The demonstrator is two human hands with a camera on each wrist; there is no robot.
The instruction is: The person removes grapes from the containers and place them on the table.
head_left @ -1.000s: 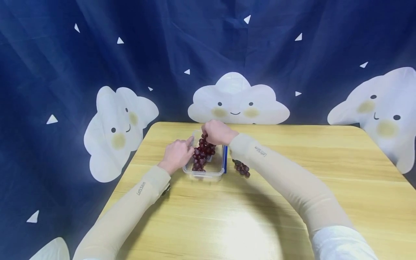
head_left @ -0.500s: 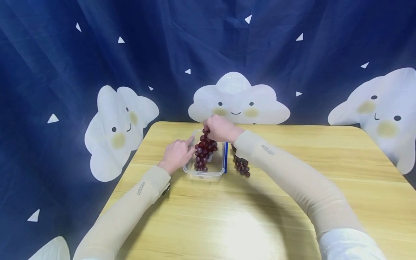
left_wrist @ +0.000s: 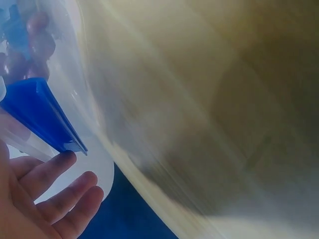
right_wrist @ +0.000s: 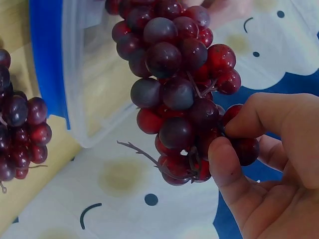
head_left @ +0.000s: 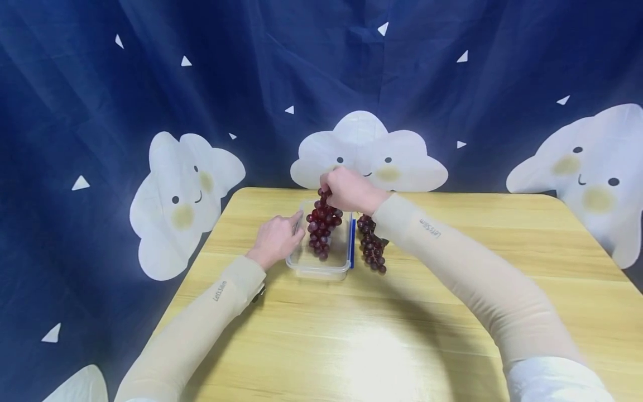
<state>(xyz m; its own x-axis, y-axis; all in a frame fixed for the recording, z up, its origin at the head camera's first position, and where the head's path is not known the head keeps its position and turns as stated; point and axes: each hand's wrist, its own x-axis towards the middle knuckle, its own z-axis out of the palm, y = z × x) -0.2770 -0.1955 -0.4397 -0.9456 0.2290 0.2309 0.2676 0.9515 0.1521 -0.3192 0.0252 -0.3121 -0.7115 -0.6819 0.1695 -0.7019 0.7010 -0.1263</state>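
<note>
Visibility limits, all three views.
The held bunch of grapes [right_wrist: 169, 94] is cut by the right wrist view's top edge; its gripped end is partly hidden by the right fingers [right_wrist: 229, 172]. The second bunch [right_wrist: 19, 129] runs off the left edge (in the head view, the right sleeve [head_left: 462, 279] overlaps it). The left wrist view crops the left hand [left_wrist: 37, 199] and container [left_wrist: 65, 64], blurring the grapes inside. A dark item [head_left: 259, 293] under the left cuff [head_left: 246, 277] is unidentifiable.
</note>
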